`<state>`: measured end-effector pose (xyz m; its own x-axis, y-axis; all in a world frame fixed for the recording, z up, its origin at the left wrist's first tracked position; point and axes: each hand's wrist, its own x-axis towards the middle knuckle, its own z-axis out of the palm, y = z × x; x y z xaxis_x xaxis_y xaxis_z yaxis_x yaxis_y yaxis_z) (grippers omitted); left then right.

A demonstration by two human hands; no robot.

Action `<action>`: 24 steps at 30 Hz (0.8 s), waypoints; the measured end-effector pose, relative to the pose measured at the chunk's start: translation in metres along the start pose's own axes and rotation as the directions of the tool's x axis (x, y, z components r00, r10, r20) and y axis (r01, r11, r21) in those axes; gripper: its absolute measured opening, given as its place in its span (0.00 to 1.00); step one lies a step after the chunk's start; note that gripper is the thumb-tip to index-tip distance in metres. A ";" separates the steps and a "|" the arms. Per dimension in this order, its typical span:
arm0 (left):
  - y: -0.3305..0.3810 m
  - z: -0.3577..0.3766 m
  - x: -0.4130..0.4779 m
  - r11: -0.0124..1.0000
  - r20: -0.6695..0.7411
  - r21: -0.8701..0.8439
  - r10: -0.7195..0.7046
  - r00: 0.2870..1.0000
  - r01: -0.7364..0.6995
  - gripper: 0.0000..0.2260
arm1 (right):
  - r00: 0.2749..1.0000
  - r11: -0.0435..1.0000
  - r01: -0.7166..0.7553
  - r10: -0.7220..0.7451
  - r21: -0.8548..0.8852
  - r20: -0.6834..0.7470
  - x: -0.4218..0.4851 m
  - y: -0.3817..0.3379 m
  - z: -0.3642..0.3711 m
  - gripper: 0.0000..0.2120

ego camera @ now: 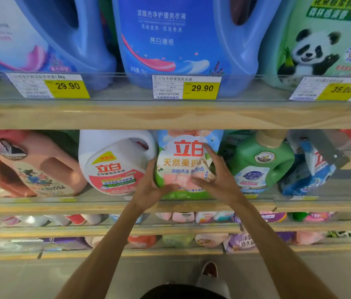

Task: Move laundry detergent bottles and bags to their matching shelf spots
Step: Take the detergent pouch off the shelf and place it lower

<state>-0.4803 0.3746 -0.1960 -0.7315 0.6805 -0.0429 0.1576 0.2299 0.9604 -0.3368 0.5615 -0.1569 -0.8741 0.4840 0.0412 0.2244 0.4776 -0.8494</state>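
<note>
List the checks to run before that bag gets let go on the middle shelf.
1. Grip: the left hand grips the bag at its left edge, and the right hand presses on its front right. ok.
2. Bag upright, label facing out: ok.
3. Slot: the bag stands between the white bottle and the green bottle, but the side gaps are not visible. cannot tell.
4. Base fully on the shelf: hidden behind the hands. cannot tell.
5. Matching price tag below the bag: covered by the wrists. cannot tell.

Left hand (148, 187) and right hand (221, 180) outstretched
</note>
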 end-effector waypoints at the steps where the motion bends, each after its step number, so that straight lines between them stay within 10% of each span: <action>1: 0.003 0.000 -0.003 1.000 0.002 -0.005 0.003 1.000 -0.003 0.43 | 1.000 1.000 -0.020 0.020 0.008 0.020 -0.003 -0.001 -0.002 0.47; 12: 0.006 -0.003 -0.057 0.994 -0.036 -0.107 -0.018 0.999 0.014 0.32 | 0.976 0.898 -0.197 0.142 0.393 0.163 -0.058 -0.018 -0.001 0.46; 24: 0.033 0.017 -0.137 0.996 0.039 -0.075 0.051 0.998 -0.048 0.36 | 0.972 0.905 -0.157 0.072 0.394 0.222 -0.140 -0.014 -0.016 0.49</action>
<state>-0.3642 0.3007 -0.1631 -0.6961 0.7179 -0.0048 0.1422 0.1444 0.9792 -0.2109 0.4982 -0.1422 -0.9296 0.3420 -0.1378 0.1705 0.0673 -0.9830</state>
